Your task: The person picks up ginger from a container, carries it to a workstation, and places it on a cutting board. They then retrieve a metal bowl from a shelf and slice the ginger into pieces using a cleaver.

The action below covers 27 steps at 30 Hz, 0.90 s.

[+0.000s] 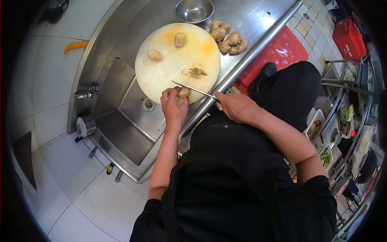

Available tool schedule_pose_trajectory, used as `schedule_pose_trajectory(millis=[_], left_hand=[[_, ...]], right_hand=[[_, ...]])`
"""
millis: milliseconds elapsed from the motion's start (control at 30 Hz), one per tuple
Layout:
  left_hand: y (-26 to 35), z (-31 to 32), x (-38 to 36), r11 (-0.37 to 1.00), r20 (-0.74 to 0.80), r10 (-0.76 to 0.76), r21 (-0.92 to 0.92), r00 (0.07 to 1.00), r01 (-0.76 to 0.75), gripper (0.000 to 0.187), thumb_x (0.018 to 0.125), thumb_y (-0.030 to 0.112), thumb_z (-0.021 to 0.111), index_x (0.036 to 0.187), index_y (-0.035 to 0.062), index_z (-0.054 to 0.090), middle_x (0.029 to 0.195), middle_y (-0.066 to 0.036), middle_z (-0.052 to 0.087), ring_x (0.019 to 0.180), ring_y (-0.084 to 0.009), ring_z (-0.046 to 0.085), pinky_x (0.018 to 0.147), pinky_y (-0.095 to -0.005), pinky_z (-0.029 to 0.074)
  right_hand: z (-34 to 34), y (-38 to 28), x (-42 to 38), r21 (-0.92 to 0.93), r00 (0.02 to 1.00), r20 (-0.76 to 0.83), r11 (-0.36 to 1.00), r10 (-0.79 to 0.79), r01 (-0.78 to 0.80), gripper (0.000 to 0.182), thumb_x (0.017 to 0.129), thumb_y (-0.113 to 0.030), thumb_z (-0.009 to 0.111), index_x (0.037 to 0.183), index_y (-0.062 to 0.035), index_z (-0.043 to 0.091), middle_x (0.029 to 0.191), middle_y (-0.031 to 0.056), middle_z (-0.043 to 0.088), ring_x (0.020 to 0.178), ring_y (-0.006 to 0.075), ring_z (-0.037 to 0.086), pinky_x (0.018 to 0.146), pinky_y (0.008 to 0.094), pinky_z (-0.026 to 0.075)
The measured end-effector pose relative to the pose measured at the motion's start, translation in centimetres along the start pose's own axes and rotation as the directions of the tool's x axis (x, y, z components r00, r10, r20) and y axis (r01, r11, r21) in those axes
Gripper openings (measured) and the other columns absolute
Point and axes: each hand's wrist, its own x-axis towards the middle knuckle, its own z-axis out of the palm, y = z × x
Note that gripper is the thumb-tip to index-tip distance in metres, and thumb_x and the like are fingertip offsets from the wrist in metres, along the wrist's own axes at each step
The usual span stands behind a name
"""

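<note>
My left hand (pixel 174 105) holds a peeled piece of ginger (pixel 183 92) near the front edge of a round white cutting board (pixel 177 72). In my right hand (pixel 238 107) is the handle of a knife (pixel 195 89); its blade lies across the front of the board, right by that piece. Two more peeled ginger pieces (pixel 180 39) rest farther back on the board. A small heap of peel scraps (pixel 197 71) sits just beyond the blade. Unpeeled ginger roots (pixel 234 42) lie on the metal counter past the board's right side.
The board overlaps a steel sink (pixel 117 133) with a tap (pixel 86 92) at the left. A metal bowl (pixel 194 10) stands behind the board. On the floor at right is a red plastic tub (pixel 278 54); a crowded rack (pixel 346 121) stands farther right.
</note>
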Motion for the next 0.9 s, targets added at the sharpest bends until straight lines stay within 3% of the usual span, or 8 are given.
schedule_pose_trajectory(millis=[200, 333, 433, 567, 633, 700, 800, 900], left_hand=[[-0.5, 0.0, -0.2, 0.998, 0.000, -0.002, -0.057, 1.000, 0.002, 0.037, 0.081, 0.015, 0.079, 0.116, 0.0068, 0.069, 0.116, -0.014, 0.059, 0.110, -0.0335, 0.057, 0.096, -0.0427, 0.048], [-1.7, 0.0, -0.1, 0.983, -0.005, 0.074, -0.166, 0.997, -0.074, 0.035, 0.082, 0.013, 0.080, 0.115, 0.0072, 0.069, 0.117, -0.014, 0.059, 0.110, -0.0315, 0.058, 0.095, -0.0410, 0.049], [-1.7, -0.5, 0.0, 0.973, -0.017, 0.108, -0.202, 0.994, -0.109, 0.033, 0.082, 0.012, 0.081, 0.113, 0.0076, 0.070, 0.119, -0.014, 0.058, 0.109, -0.0300, 0.060, 0.096, -0.0409, 0.050], [-1.4, -0.6, -0.3, 0.984, -0.034, 0.119, -0.133, 0.992, -0.122, 0.032, 0.083, 0.013, 0.081, 0.113, 0.0082, 0.070, 0.119, -0.014, 0.057, 0.110, -0.0291, 0.061, 0.094, -0.0401, 0.051], [-0.8, -0.3, -0.4, 0.970, -0.005, -0.051, -0.238, 0.999, 0.048, 0.032, 0.083, 0.014, 0.082, 0.112, 0.0064, 0.071, 0.118, -0.014, 0.056, 0.110, -0.0289, 0.060, 0.094, -0.0390, 0.051], [-1.5, 0.4, -0.3, 0.969, -0.013, -0.040, -0.244, 0.999, 0.036, 0.032, 0.084, 0.014, 0.082, 0.112, 0.0046, 0.070, 0.118, -0.014, 0.056, 0.109, -0.0287, 0.060, 0.094, -0.0388, 0.051], [-1.4, 0.2, -0.2, 0.965, -0.008, -0.038, -0.259, 0.999, 0.034, 0.033, 0.083, 0.016, 0.083, 0.111, 0.0012, 0.070, 0.117, -0.013, 0.057, 0.108, -0.0282, 0.061, 0.093, -0.0382, 0.051], [-1.6, 0.0, -0.3, 0.976, 0.003, -0.031, -0.217, 1.000, 0.031, 0.037, 0.082, 0.019, 0.086, 0.110, -0.0008, 0.070, 0.117, -0.012, 0.057, 0.107, -0.0276, 0.061, 0.093, -0.0377, 0.051]], right_hand=[[-0.1, -0.2, 2.3, 0.064, 0.987, 0.132, 0.992, 0.095, -0.104, 0.032, 0.097, -0.014, 0.052, 0.127, -0.0008, 0.053, 0.099, 0.0277, 0.070, 0.100, 0.0458, 0.067, 0.086, 0.0560, 0.052], [0.3, 1.5, 2.7, 0.167, 0.993, 0.100, 0.983, 0.057, -0.073, 0.032, 0.099, -0.016, 0.051, 0.127, -0.0011, 0.053, 0.104, 0.0282, 0.069, 0.105, 0.0457, 0.066, 0.089, 0.0562, 0.051], [1.0, 1.3, 1.9, 0.168, 0.999, 0.003, 0.985, 0.042, -0.042, 0.029, 0.099, -0.016, 0.054, 0.125, -0.0027, 0.054, 0.100, 0.0266, 0.070, 0.099, 0.0467, 0.066, 0.088, 0.0547, 0.051], [0.6, 0.6, 0.4, 0.079, 0.997, -0.056, 0.996, 0.053, -0.048, 0.027, 0.100, -0.015, 0.050, 0.124, -0.0042, 0.054, 0.100, 0.0242, 0.069, 0.097, 0.0448, 0.067, 0.086, 0.0566, 0.052], [0.0, -0.1, -0.5, 0.052, 0.996, -0.071, 0.998, 0.051, -0.048, 0.025, 0.099, -0.014, 0.050, 0.122, -0.0050, 0.055, 0.098, 0.0225, 0.068, 0.095, 0.0438, 0.067, 0.083, 0.0563, 0.052], [-0.3, -0.5, -1.3, -0.089, 0.998, -0.063, 0.996, 0.018, -0.023, 0.021, 0.098, -0.013, 0.052, 0.118, -0.0067, 0.055, 0.094, 0.0197, 0.066, 0.089, 0.0410, 0.069, 0.078, 0.0542, 0.055], [0.0, -0.5, -2.1, -0.127, 0.994, -0.099, 0.992, -0.036, 0.024, 0.023, 0.096, -0.014, 0.056, 0.117, -0.0058, 0.054, 0.094, 0.0189, 0.066, 0.083, 0.0397, 0.069, 0.071, 0.0529, 0.055], [0.4, -0.3, -2.1, -0.119, 0.995, -0.094, 0.992, -0.045, 0.034, 0.023, 0.095, -0.014, 0.056, 0.117, -0.0070, 0.054, 0.095, 0.0173, 0.065, 0.082, 0.0385, 0.070, 0.072, 0.0521, 0.056]])
